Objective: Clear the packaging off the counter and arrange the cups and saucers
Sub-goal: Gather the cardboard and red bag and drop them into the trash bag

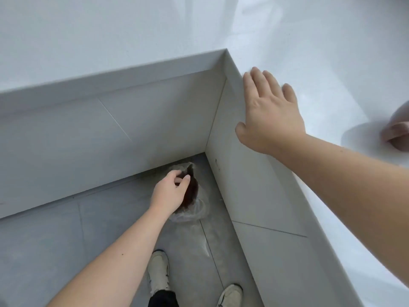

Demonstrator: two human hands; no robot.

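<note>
My left hand [170,193] reaches down to the floor in the inner corner of the white L-shaped counter [132,41]. It hovers over a clear plastic bag [195,210] with a dark reddish-brown inside. The fingers are curled and apart, and nothing shows between them. My right hand [272,114] lies flat on the counter's edge near the corner, fingers spread, holding nothing. At the far right a blurred white rounded piece [363,138], maybe a cup or saucer, sits on the counter with a pinkish shape [396,132] beside it.
Grey cabinet fronts [88,138] run under both arms of the counter and close in the corner. The floor is grey tile [44,251]. My two light shoes [158,271] [230,295] stand just behind the bag.
</note>
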